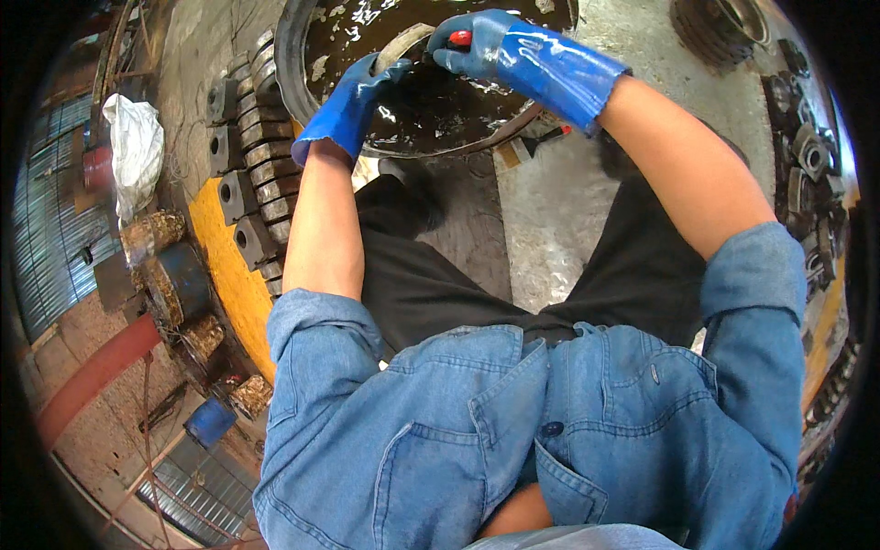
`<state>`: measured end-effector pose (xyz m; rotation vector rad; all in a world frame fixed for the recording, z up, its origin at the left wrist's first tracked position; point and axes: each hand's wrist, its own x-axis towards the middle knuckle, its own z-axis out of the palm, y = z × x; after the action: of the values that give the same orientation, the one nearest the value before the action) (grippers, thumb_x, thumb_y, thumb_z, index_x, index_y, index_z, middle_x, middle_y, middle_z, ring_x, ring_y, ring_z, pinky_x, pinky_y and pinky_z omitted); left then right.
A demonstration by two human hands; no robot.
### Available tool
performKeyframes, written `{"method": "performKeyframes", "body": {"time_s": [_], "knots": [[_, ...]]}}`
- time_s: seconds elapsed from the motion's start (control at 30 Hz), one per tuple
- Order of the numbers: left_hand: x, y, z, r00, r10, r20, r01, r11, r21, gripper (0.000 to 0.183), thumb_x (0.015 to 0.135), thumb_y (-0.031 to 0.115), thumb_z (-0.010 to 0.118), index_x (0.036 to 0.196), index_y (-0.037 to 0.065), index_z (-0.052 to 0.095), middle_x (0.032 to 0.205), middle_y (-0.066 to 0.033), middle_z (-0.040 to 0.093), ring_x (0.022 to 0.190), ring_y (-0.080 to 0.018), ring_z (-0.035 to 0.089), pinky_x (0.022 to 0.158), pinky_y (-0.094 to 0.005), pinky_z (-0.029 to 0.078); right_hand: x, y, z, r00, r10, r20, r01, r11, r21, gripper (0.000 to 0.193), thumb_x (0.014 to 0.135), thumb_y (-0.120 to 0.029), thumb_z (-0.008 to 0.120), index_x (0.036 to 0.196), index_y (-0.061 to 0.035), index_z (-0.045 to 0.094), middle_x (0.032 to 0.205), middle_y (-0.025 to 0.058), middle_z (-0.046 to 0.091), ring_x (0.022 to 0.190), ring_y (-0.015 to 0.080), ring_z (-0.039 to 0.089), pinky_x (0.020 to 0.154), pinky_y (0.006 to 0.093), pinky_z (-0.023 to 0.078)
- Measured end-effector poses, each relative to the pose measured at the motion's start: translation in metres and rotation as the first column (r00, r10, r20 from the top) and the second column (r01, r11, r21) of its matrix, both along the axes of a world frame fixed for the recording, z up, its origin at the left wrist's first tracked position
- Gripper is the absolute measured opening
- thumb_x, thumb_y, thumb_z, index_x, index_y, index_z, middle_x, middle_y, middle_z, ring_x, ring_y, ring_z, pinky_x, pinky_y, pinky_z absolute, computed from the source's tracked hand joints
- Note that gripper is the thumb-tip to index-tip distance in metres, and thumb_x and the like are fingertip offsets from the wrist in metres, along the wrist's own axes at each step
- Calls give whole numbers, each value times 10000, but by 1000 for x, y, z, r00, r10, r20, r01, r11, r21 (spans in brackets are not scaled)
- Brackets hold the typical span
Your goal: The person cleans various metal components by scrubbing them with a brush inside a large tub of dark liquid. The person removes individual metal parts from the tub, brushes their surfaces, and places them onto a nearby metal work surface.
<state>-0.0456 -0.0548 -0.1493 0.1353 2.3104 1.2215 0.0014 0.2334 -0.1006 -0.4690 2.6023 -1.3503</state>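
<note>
Both my hands wear wet blue rubber gloves over a wide round tub (289, 69) of dark, oily liquid. My left hand (371, 78) is closed on a curved, light-grey metal piece (403, 44) at the liquid's surface; its lower part is hidden. Close beside it, my right hand (472, 44) is wrapped round a tool with a red handle (460, 38), whose working end I cannot make out. A flat paintbrush (536, 145) with a black and red handle lies on the floor just below the tub's near rim.
Along the left runs a row of dark metal blocks (240, 197) and rounded parts beside a yellow strip (229, 266). A white plastic sack (136, 151) is farther left. A rusty wheel-like drum (720, 27) stands at far right, near piled metal parts (811, 156).
</note>
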Motion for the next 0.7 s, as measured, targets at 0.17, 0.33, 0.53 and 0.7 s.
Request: {"method": "performKeyframes", "body": {"time_s": [0.17, 0.33, 0.53, 0.7], "knots": [[13, -3, 12, 991, 128, 36, -131, 987, 93, 565, 1006, 430, 686, 1408, 35, 636, 1222, -83, 711, 1066, -173, 641, 961, -347, 499, 1, -12, -9, 985, 66, -158, -15, 952, 306, 259, 984, -352, 717, 1203, -218, 753, 1053, 77, 785, 923, 298, 751, 875, 412, 610], [29, 1, 22, 983, 185, -13, -182, 974, 133, 532, 1026, 412, 660, 1394, 28, 644, 1265, -101, 705, 1130, -192, 629, 1021, -349, 473, -2, -29, -30, 989, -143, 40, 127, 956, 263, 393, 937, -445, 709, 1175, -133, 736, 1040, 157, 768, 968, 374, 731, 873, 462, 587], [46, 18, 21, 973, 184, -137, -165, 977, 138, 496, 1050, 390, 629, 1378, 19, 653, 1317, -122, 697, 1206, -216, 614, 1092, -353, 441, 14, -27, -30, 889, -199, 412, 239, 970, -47, 483, 976, -434, 628, 1174, -6, 730, 1076, 188, 764, 1031, 310, 735, 907, 416, 548], [49, 31, 19, 964, 224, -145, -204, 968, 145, 493, 1076, 373, 600, 1406, 8, 623, 1322, -159, 684, 1210, -228, 618, 1056, -352, 467, 4, -14, -73, 972, 175, 160, -112, 934, -340, 323, 957, -182, 689, 1241, -30, 711, 1103, 160, 756, 992, 264, 737, 905, 416, 581]]}}
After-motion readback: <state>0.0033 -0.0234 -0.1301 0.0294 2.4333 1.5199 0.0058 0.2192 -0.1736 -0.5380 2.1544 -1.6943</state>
